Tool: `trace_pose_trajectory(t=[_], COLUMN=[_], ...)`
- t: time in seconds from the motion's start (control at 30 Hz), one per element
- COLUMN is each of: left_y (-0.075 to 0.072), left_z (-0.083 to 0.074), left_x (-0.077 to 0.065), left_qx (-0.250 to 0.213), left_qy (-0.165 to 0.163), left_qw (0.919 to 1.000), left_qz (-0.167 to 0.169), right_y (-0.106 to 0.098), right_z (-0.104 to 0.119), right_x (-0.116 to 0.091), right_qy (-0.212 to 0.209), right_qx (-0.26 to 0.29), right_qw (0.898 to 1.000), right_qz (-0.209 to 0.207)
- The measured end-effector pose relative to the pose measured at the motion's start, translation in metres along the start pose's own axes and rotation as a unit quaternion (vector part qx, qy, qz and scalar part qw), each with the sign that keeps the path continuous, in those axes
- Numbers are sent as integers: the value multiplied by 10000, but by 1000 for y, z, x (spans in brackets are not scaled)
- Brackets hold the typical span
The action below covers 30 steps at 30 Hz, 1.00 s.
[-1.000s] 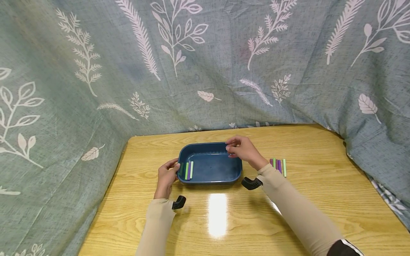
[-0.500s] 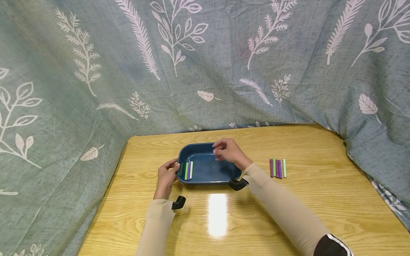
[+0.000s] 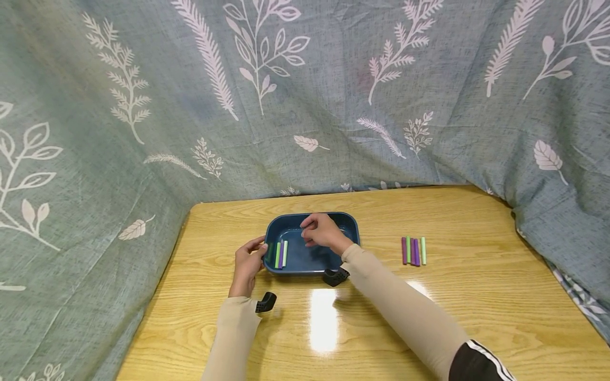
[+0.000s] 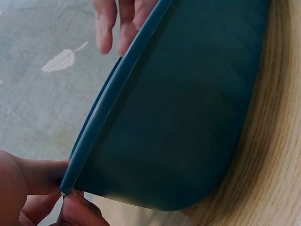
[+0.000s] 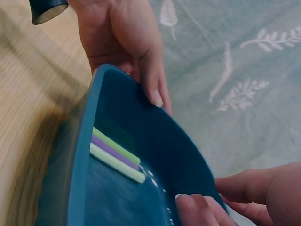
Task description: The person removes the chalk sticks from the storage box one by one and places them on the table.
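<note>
A dark blue plastic box (image 3: 314,259) rests on the wooden table. My left hand (image 3: 248,264) grips its left end, thumb over the rim and fingers beneath it, as the left wrist view (image 4: 28,183) shows. Above the box interior is my right hand (image 3: 324,231), fingers loosely bent and spread, with nothing visible between them. In the right wrist view my right fingers (image 5: 254,188) overlap the box's far rim. Inside at the left lie three chalk-like sticks, a green stick (image 3: 278,255), a purple stick (image 3: 281,256) and a pale green stick (image 3: 285,254), side by side.
Several more chalk-like sticks, purple and green, lie in a row right of the box, among them a pale green stick (image 3: 423,251). A leaf-patterned curtain (image 3: 305,106) hangs behind and beside the table (image 3: 229,338). Black wrist cameras stick out below both hands.
My right hand has moved left, from over the box's right end to above its middle. My left hand stays on the box's left end. The sticks have not moved.
</note>
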<state>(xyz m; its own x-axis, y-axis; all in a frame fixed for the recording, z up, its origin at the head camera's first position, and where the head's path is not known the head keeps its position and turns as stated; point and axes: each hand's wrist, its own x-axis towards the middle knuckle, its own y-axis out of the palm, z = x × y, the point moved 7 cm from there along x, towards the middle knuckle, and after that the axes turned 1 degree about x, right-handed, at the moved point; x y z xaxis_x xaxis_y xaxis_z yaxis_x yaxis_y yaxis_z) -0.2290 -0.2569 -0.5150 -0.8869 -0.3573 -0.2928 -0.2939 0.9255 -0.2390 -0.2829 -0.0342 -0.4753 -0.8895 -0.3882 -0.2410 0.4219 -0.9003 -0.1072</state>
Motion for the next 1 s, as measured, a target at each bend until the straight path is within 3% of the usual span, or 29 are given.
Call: trace_pose_trajectory(t=[0.53,1.0], left_y=[0,0], left_z=[1,2], left_x=[2,2], left_qx=[8,30], left_qy=[7,8], left_qw=[10000,10000], left_qz=[21,-9], right_y=[35,50], right_z=[-11,-28], right_x=[21,29], right_qy=[576,1082], right_qx=[190,718], right_qw=[9978,9900], right_qz=[274,544])
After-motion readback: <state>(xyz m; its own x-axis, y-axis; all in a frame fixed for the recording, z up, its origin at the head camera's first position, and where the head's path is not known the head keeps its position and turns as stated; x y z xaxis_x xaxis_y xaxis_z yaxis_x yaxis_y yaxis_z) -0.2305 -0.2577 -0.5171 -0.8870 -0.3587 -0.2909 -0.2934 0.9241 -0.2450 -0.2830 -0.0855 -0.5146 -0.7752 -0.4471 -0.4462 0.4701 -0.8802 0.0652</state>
